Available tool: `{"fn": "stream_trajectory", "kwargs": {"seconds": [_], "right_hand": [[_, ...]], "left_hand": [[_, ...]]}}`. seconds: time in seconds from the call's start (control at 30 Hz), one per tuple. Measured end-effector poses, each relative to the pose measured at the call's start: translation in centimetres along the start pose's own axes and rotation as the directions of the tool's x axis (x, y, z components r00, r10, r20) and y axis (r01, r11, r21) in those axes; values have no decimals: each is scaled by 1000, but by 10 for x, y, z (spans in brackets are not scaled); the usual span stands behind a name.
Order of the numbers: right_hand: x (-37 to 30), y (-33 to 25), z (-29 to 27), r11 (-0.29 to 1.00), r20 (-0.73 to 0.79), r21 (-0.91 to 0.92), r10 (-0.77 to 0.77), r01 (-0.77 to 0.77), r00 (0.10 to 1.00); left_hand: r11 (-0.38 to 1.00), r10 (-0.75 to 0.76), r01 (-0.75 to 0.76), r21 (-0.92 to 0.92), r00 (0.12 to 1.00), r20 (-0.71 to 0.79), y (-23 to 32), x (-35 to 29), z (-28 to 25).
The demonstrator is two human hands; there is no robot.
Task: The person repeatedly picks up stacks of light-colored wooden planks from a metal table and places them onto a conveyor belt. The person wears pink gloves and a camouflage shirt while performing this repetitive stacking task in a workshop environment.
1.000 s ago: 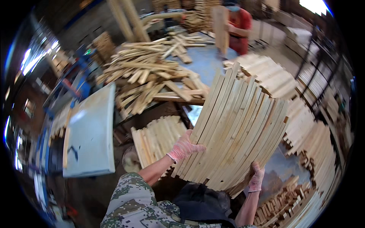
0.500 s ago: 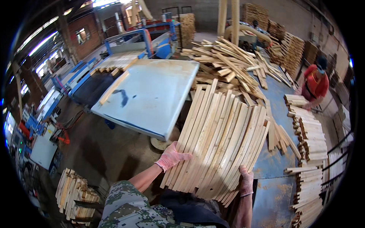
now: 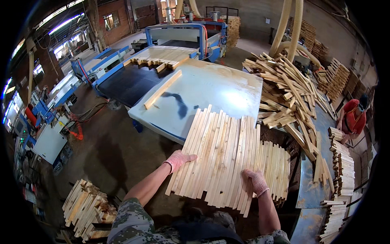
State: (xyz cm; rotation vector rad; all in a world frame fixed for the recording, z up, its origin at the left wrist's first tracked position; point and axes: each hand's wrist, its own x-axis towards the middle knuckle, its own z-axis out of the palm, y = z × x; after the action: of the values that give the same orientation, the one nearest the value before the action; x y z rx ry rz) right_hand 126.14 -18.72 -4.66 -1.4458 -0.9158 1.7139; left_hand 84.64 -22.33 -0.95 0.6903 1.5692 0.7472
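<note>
A wide row of pale wooden strips (image 3: 215,156) lies side by side between my hands, its ends uneven. My left hand (image 3: 178,160), in a pinkish knit glove, grips the row's left edge with the thumb on top. On the right edge, near the close end, my gloved right hand (image 3: 256,182) presses in from the other side. The far ends of the strips overlap the near edge of the pale table (image 3: 219,81) in view; whether they touch it I cannot tell. One loose strip (image 3: 163,89) lies on that table.
Right of the row stands another stack of strips (image 3: 276,166). A heap of loose wood (image 3: 284,89) covers part of a blue-grey bench (image 3: 310,187). Beyond the table is a blue-framed machine (image 3: 174,30). A person in red (image 3: 351,118) stands at far right; a wood pile (image 3: 87,209) sits lower left.
The view has turned left. Both hands have carried the row of strips from beside the bench toward the pale table. The stack on the right has come into sight.
</note>
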Motion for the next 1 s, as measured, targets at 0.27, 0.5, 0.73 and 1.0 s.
{"fn": "stream_trajectory", "kwargs": {"seconds": [0.27,0.5,0.73,1.0], "right_hand": [[56,-42,85,996,3,57,63,-63,998],[131,-63,130,993,-124,120,8,7,992],[207,-112,188,978,-109,203,-24,46,994],[294,-156,256,987,-140,112,-101,117,985]], "left_hand": [[893,76,-33,449,994,-77,47,84,-86],[557,200,-13,831,973,-119,147,129,-113],[595,318,-148,790,946,-62,179,253,-167],[311,835,-286,906,538,-116,219,318,-277]]}}
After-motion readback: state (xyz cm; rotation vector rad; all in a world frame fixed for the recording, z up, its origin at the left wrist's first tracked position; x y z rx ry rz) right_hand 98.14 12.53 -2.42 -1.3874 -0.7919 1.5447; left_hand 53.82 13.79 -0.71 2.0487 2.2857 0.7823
